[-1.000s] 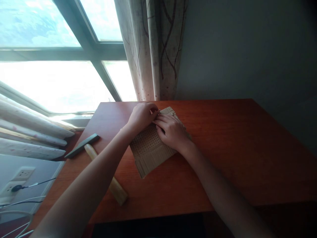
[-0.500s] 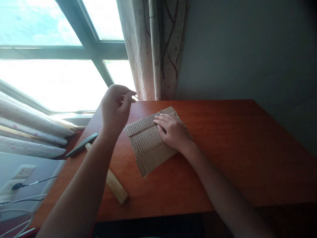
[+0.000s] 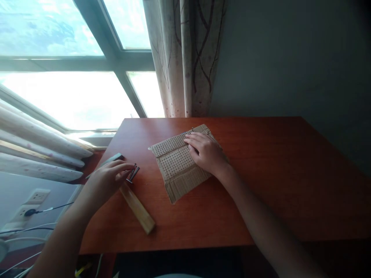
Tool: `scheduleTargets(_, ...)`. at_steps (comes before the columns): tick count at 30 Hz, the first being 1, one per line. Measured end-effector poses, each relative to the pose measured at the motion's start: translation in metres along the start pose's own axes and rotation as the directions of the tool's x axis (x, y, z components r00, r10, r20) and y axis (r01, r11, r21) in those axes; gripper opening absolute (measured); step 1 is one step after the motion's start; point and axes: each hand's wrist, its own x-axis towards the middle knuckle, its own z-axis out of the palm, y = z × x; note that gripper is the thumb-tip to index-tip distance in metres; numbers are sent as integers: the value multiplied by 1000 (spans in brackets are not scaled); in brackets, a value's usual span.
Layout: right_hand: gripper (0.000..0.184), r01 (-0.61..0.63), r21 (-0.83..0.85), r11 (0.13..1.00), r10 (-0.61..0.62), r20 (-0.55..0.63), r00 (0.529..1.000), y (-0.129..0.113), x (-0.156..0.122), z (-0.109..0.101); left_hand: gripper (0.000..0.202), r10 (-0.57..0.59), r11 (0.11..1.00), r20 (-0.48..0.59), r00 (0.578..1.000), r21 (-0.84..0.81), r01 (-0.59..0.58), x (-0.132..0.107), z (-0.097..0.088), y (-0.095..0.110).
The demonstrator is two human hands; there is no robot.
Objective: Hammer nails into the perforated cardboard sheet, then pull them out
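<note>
My left hand (image 3: 111, 177) is at the left of the desk, its fingers curled down and closed on a dark metal nail at the edge of a small pile of nails (image 3: 133, 173). The fingertips partly hide how they grip. Under and beside that hand lies a hammer, its wooden handle (image 3: 139, 210) slanting towards the front edge. My right hand (image 3: 205, 150) rests flat and open on a folded piece of cardboard (image 3: 176, 164) with rows of small holes. Past its fingertips, a nail (image 3: 193, 129) stands up near the cardboard's far edge.
The reddish wooden desk (image 3: 278, 173) reaches to the grey wall. A bright window (image 3: 72, 100) and patterned curtains (image 3: 185, 58) are behind and to the left. Power sockets (image 3: 37, 197) with cables are at the lower left.
My left hand has come down and to the left, from being raised with a thin nail pinched in it, to the nail pile. My right hand stays on the cardboard.
</note>
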Motion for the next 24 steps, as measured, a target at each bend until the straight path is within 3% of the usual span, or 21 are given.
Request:
scheduleTargets(5, 33, -6, 5, 1000, 6, 4, 1000, 2, 0, 2, 27, 24, 995, 78, 997, 90, -31, -3, 11, -9)
scheduleTargets(10, 32, -7, 8, 1000, 7, 10, 1000, 2, 0, 1, 28, 34, 996, 9, 999, 85, -34, 2, 7, -2)
scheduleTargets(17, 32, -9, 14, 1000, 9, 11, 1000, -1, 1, -2, 25, -2, 997, -212, 977, -77, -15, 35, -9, 48)
scheduleTargets(20, 32, -14, 19, 1000, 13, 13, 1000, -1, 1, -2, 25, -37, 981, -214, 976, -196, -6, 57, -9, 74)
scheduleTargets(24, 32, -13, 12, 1000, 13, 14, 1000, -2, 0, -1, 22, 66, 949, -184, 981, -292, -119, 92, 2, 105)
